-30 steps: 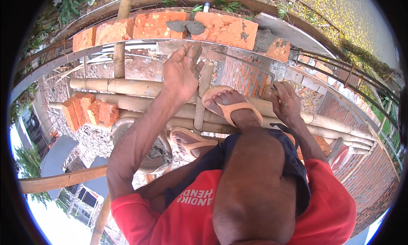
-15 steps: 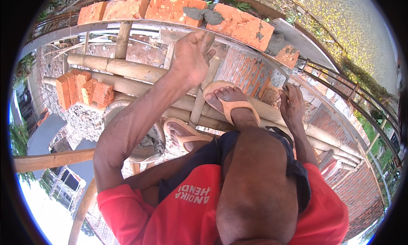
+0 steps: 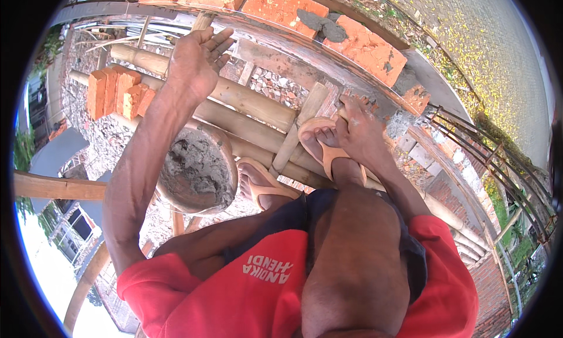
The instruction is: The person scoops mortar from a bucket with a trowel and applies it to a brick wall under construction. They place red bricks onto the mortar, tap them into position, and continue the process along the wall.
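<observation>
— One large, rough, orange-red rectangular brick (image 3: 368,51): how does it lie from the fingers?

— Between twelve and one o'clock from those of the bare right hand (image 3: 365,127), near but apart. From the bare left hand (image 3: 196,62) it lies at about three o'clock, well apart. So the right is the nearer.

— And its long axis?

— From ten o'clock down to four. Toward its ten o'clock end, a dark grey, soft-edged lump of mortar (image 3: 327,26) sits by the joint with a second orange brick (image 3: 284,9).

— What do the fingers have hold of?

— On the left they are loosely spread, with nothing seen in the grasp. On the right they are partly bent; I can't tell how far they part or whether something is tucked beneath, since the back of the hand hides it.

— What else is close?

— A round, beige-rimmed bucket (image 3: 227,144) of grey wet mortar (image 3: 196,168) at six o'clock from the left hand, and a cluster of upright orange bricks (image 3: 111,92) between eight and nine. A tan strapped sandal (image 3: 329,154) is just beside the right hand, at eight o'clock.
</observation>
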Demonstrator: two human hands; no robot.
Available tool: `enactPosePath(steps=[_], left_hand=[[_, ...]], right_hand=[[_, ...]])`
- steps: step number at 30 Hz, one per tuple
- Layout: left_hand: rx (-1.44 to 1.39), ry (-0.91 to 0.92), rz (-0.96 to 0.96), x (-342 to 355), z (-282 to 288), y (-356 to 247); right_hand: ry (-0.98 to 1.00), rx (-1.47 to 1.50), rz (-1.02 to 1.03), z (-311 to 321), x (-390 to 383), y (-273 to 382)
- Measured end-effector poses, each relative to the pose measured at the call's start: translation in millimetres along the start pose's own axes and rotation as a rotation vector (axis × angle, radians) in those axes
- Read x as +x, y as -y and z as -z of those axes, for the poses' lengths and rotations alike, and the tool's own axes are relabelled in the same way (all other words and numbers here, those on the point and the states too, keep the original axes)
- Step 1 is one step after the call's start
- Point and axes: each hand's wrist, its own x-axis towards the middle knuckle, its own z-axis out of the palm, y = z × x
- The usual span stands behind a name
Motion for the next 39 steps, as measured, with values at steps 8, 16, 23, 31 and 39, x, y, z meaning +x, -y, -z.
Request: enactPosePath(steps=[8,16,23,31,39], left_hand=[[-0.202,-0.24,-0.061,-12,96,-20],[-0.232,-0.184,-0.098,-12,129,-14],[-0.182,-0.204,-0.031,0,127,-4],[-0.141,-0.107,0.035,11,101,11],[-0.071,-0.001,0.109,24,50,29]], right_hand=[[0.368,0.184,0.164,-85,145,40],[0.176,0.056,0.005,-129,208,52],[0.057,-0.019,0.003,-71,137,19],[0.031,0.053,-0.087,-37,75,-23],[0.093,0.106,-0.061,35,-2,-25]])
